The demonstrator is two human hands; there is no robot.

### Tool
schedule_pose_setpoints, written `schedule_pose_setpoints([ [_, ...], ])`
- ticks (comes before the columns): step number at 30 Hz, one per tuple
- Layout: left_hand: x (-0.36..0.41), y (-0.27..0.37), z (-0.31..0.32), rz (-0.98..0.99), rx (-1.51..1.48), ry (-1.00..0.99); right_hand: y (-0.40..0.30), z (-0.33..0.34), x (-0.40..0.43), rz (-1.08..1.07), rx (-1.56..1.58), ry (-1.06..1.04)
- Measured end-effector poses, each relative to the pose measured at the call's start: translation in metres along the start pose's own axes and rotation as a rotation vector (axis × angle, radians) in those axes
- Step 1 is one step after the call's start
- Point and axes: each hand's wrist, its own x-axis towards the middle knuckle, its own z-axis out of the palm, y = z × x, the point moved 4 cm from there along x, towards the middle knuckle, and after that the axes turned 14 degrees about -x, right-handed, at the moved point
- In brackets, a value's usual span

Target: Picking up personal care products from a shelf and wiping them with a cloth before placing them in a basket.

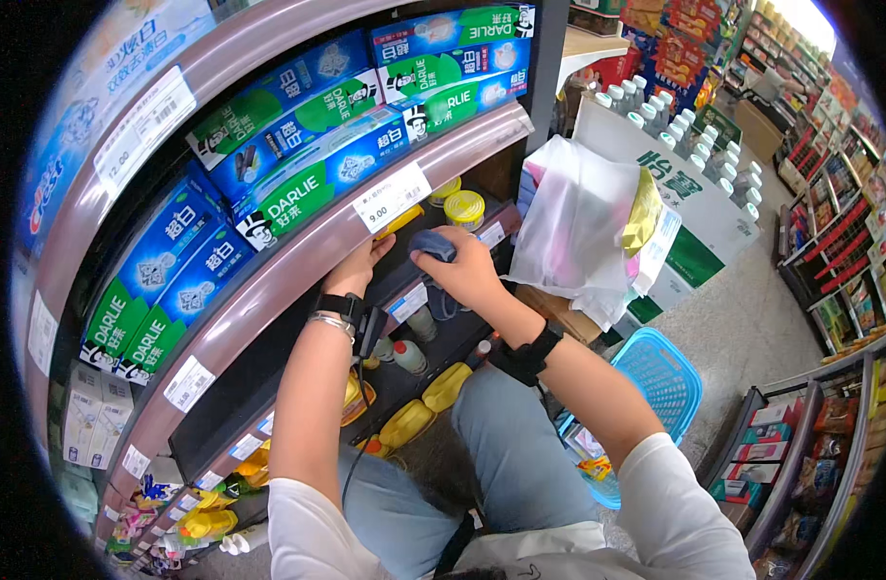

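My right hand (463, 264) grips a bunched grey-blue cloth (434, 245) above a dark lower shelf, and part of the cloth hangs below the shelf's edge. My left hand (357, 267) reaches under the shelf above, its fingers partly hidden by that shelf's edge. The thumb side lies at a yellow container (401, 222), mostly covered by a price tag (392, 197); whether the hand holds it is unclear. Just beyond the cloth stands a round tin with a yellow lid (465, 208), with another yellow-lidded tin (444, 191) behind it.
Toothpaste boxes (291, 196) fill the shelf above my hands. Bottles (410, 357) and yellow jugs (407, 423) stand below, near my knees. To the right are a filled plastic bag (566, 217), a carton of water bottles (693, 192) and a blue basket (657, 370) on the floor.
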Motion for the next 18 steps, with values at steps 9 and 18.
schedule_pose_setpoints([
  [9,0.020,0.000,0.004,0.084,-0.087,-0.184,0.021,0.016,0.003,0.200,0.108,-0.040],
  [18,-0.020,0.008,0.025,0.045,-0.269,-0.264,0.042,0.029,-0.009,0.442,0.263,-0.207],
])
